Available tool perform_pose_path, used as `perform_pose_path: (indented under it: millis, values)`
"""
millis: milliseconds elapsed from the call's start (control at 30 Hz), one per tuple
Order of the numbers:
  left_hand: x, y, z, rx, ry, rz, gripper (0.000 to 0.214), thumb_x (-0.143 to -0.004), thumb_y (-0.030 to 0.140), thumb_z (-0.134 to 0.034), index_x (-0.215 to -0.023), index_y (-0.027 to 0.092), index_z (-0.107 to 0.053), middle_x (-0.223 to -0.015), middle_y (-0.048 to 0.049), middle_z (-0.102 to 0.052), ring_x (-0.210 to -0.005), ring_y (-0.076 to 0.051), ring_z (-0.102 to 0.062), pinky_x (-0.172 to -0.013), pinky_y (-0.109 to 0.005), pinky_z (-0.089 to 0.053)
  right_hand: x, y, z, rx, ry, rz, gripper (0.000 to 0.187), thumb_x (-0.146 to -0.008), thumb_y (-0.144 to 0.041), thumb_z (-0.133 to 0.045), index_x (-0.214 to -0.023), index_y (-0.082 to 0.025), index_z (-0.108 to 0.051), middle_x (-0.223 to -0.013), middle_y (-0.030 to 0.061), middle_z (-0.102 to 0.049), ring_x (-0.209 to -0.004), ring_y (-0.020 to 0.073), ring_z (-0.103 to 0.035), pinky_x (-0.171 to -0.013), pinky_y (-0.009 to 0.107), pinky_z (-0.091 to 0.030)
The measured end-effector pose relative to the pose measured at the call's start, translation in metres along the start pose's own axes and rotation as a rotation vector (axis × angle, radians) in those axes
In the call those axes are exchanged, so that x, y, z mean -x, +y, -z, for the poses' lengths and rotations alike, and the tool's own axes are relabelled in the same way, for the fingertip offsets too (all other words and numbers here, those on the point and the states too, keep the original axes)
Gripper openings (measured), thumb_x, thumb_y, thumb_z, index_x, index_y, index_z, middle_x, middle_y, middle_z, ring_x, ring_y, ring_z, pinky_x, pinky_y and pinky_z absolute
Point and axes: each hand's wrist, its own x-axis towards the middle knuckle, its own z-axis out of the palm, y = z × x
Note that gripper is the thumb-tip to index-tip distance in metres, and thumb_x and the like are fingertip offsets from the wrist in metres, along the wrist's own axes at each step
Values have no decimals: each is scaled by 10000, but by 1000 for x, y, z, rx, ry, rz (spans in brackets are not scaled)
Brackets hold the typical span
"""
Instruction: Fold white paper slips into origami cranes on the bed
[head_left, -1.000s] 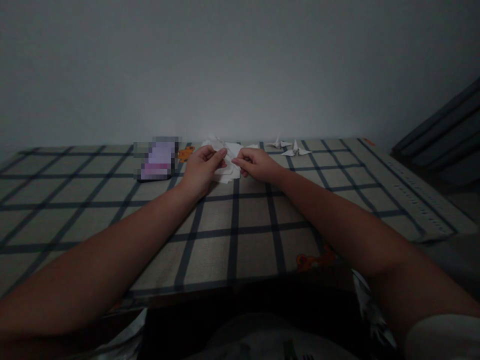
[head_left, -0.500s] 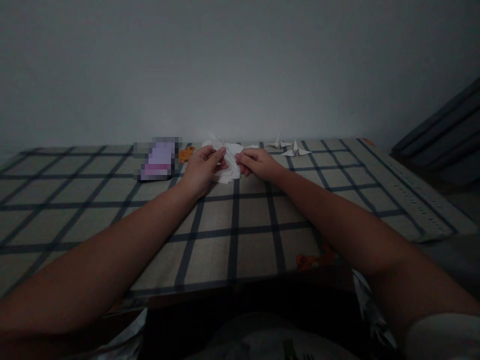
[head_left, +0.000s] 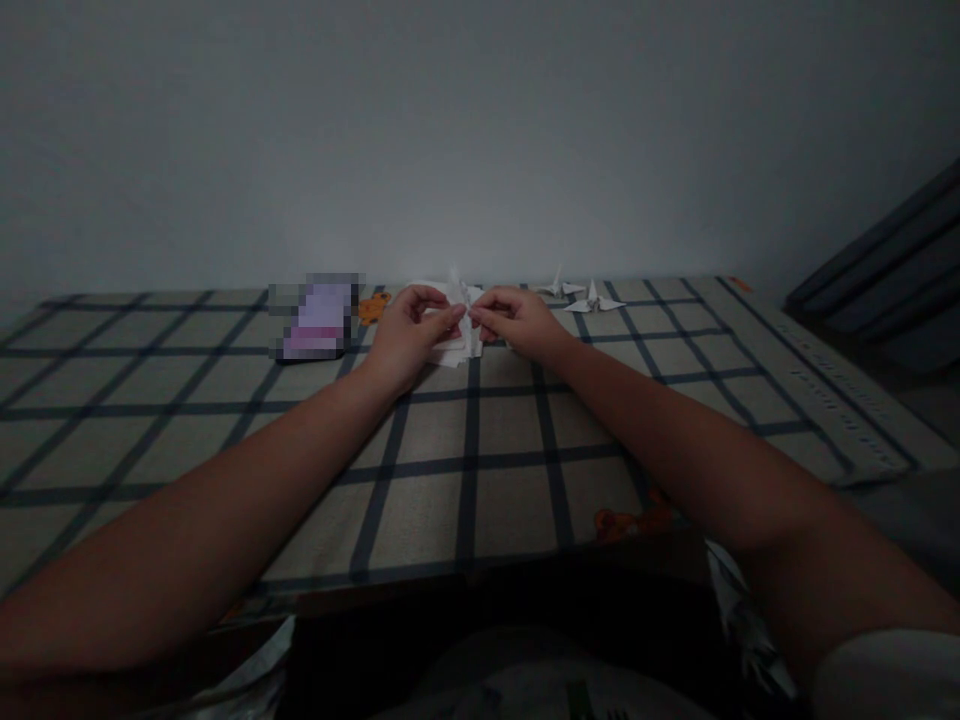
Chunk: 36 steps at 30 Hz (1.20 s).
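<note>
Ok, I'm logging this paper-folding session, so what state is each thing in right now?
left hand: pinching the half-folded paper.
right hand: pinching the same paper from the other side.
half-folded paper: creased, held between both hands.
paper sheets: lying flat beneath the hands.
paper cranes: folded, resting on the checked cloth, untouched.

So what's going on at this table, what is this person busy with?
A person sits at a table covered with a checked cloth, arms stretched forward. The left hand and the right hand both pinch a small piece of folded white paper, held just above a few loose white sheets. Two paper cranes stand near the wall, to the right of the hands. A blurred purple object lies to the left.
</note>
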Motion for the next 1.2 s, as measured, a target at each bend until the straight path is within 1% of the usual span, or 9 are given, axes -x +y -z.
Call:
perform_pose_path:
  millis: [67,133,300,467,667,800,933,1100,1200]
  values:
    - [0,0,1,-63,21,-4,373,-643,362,-927,-803,190,-636,-731,20,-667,-609,-111,-631,-619,-236,-515,0,0,1,12,3,-5,304,-877,-451,-707,-877,-156,-635,-759,7,-641,-656,98,-594,-668,240,-541]
    - [1,1,2,-110,12,6,343,-672,392,-910,-771,180,-659,-712,-3,-681,-627,-128,-644,-619,-240,-502,-1,0,1,15,5,-16,338,-857,-480,-724,-876,-151,-646,-759,12,-645,-672,107,-608,-672,246,-546]
    - [4,5,1,-120,-14,-1,353,-662,405,-916,-864,158,-767,-799,-50,-751,-720,-160,-679,-722,-278,-535,-2,4,3,-37,30,-14,372,-813,-499,-764,-867,-149,-651,-773,18,-664,-677,110,-621,-679,254,-549]
    - [9,11,0,-243,-24,-2,319,-708,397,-880,-915,161,-822,-880,-72,-793,-801,-185,-704,-802,-305,-544,-4,6,5,-43,32,13,389,-780,-511,-791,-844,-151,-658,-745,13,-665,-659,106,-610,-684,262,-555]
    - [8,8,3,-301,-35,-64,263,-738,381,-853,-912,184,-834,-897,-64,-810,-818,-184,-717,-810,-301,-542,-4,6,5,-33,18,32,394,-800,-528,-774,-854,-153,-663,-755,17,-670,-659,108,-602,-685,271,-552]
    - [11,13,2,-403,-67,-131,259,-754,387,-845,-906,178,-833,-914,-73,-817,-844,-201,-733,-813,-309,-550,-4,8,4,-12,41,40,395,-766,-506,-810,-844,-157,-643,-757,13,-668,-671,114,-604,-688,276,-541]
    - [13,16,1,-439,-103,-183,272,-770,390,-831,-930,170,-832,-938,-83,-819,-863,-210,-740,-824,-318,-559,-3,7,4,27,49,50,368,-798,-486,-788,-847,-149,-647,-757,19,-665,-691,121,-609,-703,281,-535]
    - [10,12,1,-413,-96,-147,332,-736,400,-854,-965,163,-819,-973,-93,-816,-875,-215,-741,-840,-332,-571,-3,5,5,15,7,50,352,-851,-483,-734,-860,-142,-646,-782,28,-667,-691,116,-609,-714,279,-543]
    - [8,8,1,-362,-65,-113,342,-708,403,-869,-943,163,-804,-948,-84,-809,-867,-217,-741,-835,-340,-583,-4,7,6,29,-7,43,326,-892,-467,-689,-894,-144,-643,-789,27,-660,-692,118,-613,-708,276,-548]
